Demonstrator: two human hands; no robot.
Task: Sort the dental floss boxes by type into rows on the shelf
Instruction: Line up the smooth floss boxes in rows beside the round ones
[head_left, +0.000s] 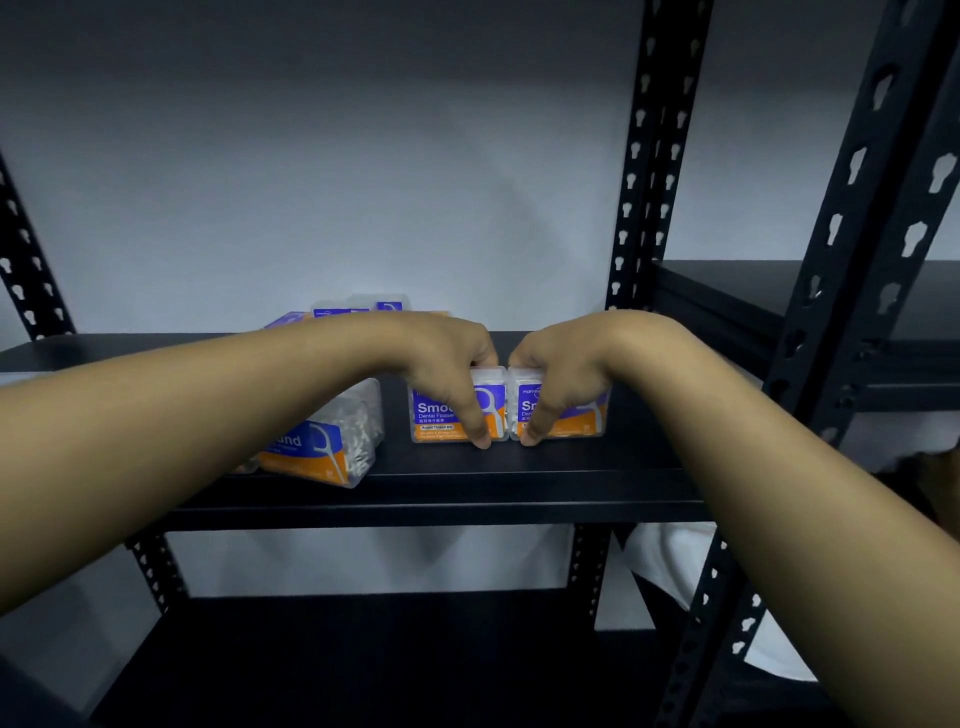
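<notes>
Right now both hands are down on the middle board of the black shelf (519, 483), each gripping one clear floss box from above. The left hand (447, 364) curls over the left Smooth box (441, 415), thumb pressed down its front label and the other fingers hooked over the top behind. The right hand (561, 369) holds the right Smooth box (587, 410) the same way, thumb on the front face, fingers over the back edge. These two boxes stand upright, side by side and touching, labels facing out, a little back from the shelf's front edge, and the two thumbs nearly meet where the boxes join.

Off to the left, partly hidden under the left forearm, a Round box (332, 447) sits turned at an angle near the front edge, its white flossers visible through the clear side. Behind the left wrist, near the back of the board, more floss boxes (358, 306) show only their tops; which type they are I cannot tell.

A pale wall (311, 156) stands behind the rack, and a perforated black upright (644, 156) rises to the right of the hands.
</notes>
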